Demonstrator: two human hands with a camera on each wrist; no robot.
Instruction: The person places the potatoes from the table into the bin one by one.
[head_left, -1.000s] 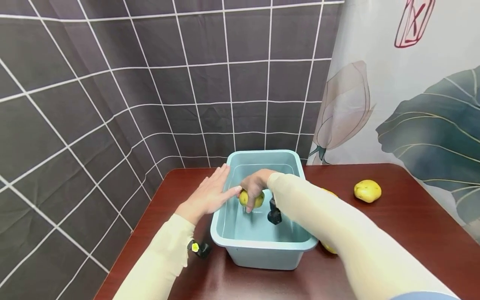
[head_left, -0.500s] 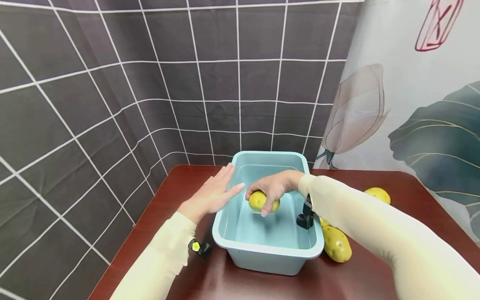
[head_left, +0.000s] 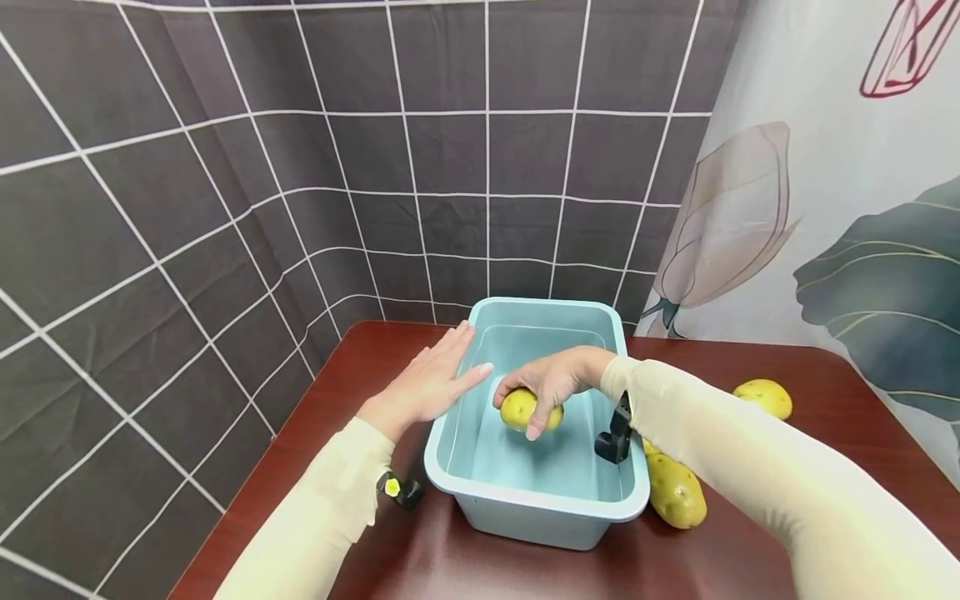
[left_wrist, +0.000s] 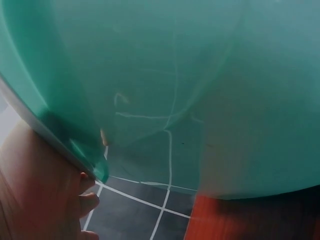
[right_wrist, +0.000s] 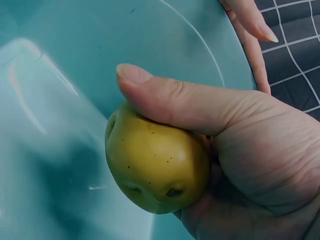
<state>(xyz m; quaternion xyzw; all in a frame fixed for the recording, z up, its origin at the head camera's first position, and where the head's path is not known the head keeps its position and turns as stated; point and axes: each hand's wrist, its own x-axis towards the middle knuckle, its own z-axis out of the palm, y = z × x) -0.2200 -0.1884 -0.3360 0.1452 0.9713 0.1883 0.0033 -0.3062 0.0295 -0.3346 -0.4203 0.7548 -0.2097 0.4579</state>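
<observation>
A potato [head_left: 517, 408] is being clamped between thumb and fingers of the right hand [head_left: 560, 375] inside the basin [head_left: 534, 495], while the left hand [head_left: 423, 387] is being held straight-fingered at its rim, and a drop below the fingertips is arguably being risked by smooth, rounded potato skin.

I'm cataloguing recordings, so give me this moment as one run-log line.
Right hand: grips potato over blue tub | Left hand: at tub's left rim | Other potatoes: on table, right of tub
</observation>
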